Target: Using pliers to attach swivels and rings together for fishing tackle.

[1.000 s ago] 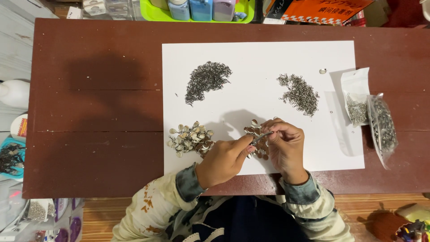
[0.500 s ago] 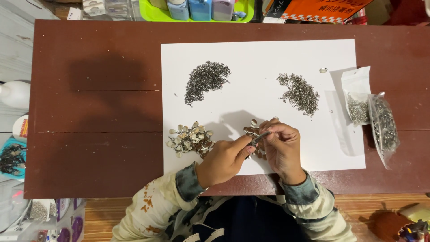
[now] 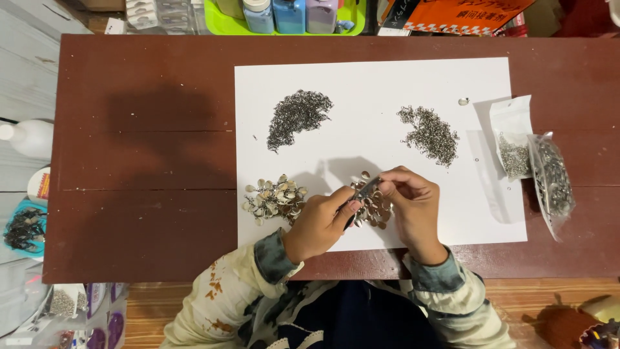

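A slim dark tool (image 3: pixel 359 199), its long axis slanted from lower left to upper right, is pinched closed in the left hand (image 3: pixel 318 223), its tip met by the right hand (image 3: pixel 413 207), whose fingers are closed on a small metal piece above the petal pile (image 3: pixel 372 208).

Green tray (image 3: pixel 216 19), white bottle (image 3: pixel 29 137)

Silvery metal pieces (image 3: pixel 274 197) and dark grey rings (image 3: pixel 298 115) on white paper (image 3: pixel 361 84), reddish-brown table (image 3: pixel 148 129)
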